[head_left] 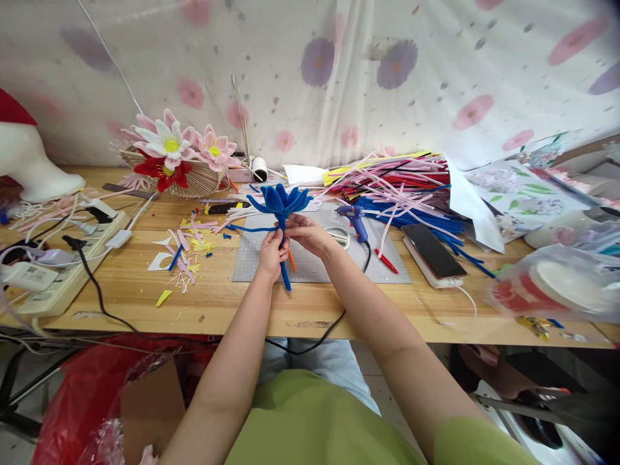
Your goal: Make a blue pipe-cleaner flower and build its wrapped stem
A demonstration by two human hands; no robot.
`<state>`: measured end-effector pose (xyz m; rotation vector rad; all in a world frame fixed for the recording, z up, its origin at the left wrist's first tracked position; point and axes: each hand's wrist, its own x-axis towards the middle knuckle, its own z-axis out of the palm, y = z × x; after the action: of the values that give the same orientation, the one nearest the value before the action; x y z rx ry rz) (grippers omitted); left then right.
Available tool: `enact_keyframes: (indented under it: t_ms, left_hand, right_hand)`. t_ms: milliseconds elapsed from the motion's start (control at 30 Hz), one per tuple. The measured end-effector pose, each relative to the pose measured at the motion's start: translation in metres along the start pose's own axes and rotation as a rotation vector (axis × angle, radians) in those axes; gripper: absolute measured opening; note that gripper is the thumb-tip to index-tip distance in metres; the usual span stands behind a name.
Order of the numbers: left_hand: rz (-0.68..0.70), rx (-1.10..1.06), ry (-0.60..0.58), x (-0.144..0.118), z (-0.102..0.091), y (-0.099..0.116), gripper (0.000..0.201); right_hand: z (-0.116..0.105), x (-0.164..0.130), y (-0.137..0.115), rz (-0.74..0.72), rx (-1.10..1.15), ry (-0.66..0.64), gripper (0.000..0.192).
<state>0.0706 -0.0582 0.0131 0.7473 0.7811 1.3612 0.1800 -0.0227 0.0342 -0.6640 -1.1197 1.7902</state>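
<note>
Fingers of the left hand (pixel 271 253) are wrapped tight round the stem of the blue pipe-cleaner flower (pixel 281 201), held upright above the grey cutting mat (pixel 252 258). Right hand (pixel 306 234) pinches in just under the bloom, fingertips closed on the neck where petals meet stem. Petals look fully fanned out and bundled, so the head seems finished; the stem binding looks like the part in hand, with a loose blue strand trailing left. Close by on the mat lies a blue hot glue gun (pixel 356 221). Beyond that, a heap of pink, red and blue pipe cleaners (pixel 407 187) remains unused, while pink, white and red finished flowers (pixel 169 152) sit at the back of the wooden table (pixel 339 303).
</note>
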Motion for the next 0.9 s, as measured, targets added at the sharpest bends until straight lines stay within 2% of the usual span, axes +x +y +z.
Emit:
enact_keyframes:
  t_ms: [133,233,300,367,467,633,733,767,833,900]
  left_hand:
    - [-0.014,-0.002,0.002,-0.002,0.001,0.003,0.023]
    - [-0.013,0.008,0.033,-0.002,0.003,0.005,0.022]
    - [-0.005,0.036,0.077,-0.001,0.004,0.004,0.021]
    - [0.002,0.075,0.124,0.001,0.005,0.003,0.02]
    - [0.01,0.122,0.155,0.004,0.008,-0.002,0.016]
    - [0.021,0.174,0.209,0.007,0.011,-0.007,0.016]
    - [0.048,0.227,0.242,0.007,0.011,-0.006,0.021]
    - [0.062,0.235,0.248,0.007,0.011,-0.005,0.023]
    - [0.068,0.249,0.26,0.006,0.011,-0.002,0.024]
    - [0.046,0.267,0.276,0.005,0.012,0.001,0.025]
  right_hand:
    - [-0.015,-0.007,-0.007,0.042,-0.027,0.101,0.027]
    - [-0.025,-0.011,-0.011,0.013,-0.067,0.236,0.016]
    - [-0.026,-0.014,-0.015,-0.017,-0.117,0.275,0.016]
    - [-0.019,-0.016,-0.019,-0.052,-0.213,0.259,0.018]
    - [0.005,-0.012,-0.026,-0.124,-0.44,0.208,0.017]
    - [0.049,0.011,-0.031,-0.272,-1.072,0.123,0.018]
    - [0.063,0.028,-0.029,-0.197,-1.37,0.107,0.04]
    - [0.065,0.032,-0.029,-0.158,-1.436,0.089,0.041]
    - [0.067,0.038,-0.029,-0.132,-1.524,0.034,0.026]
    - [0.068,0.039,-0.032,-0.178,-1.535,-0.025,0.009]
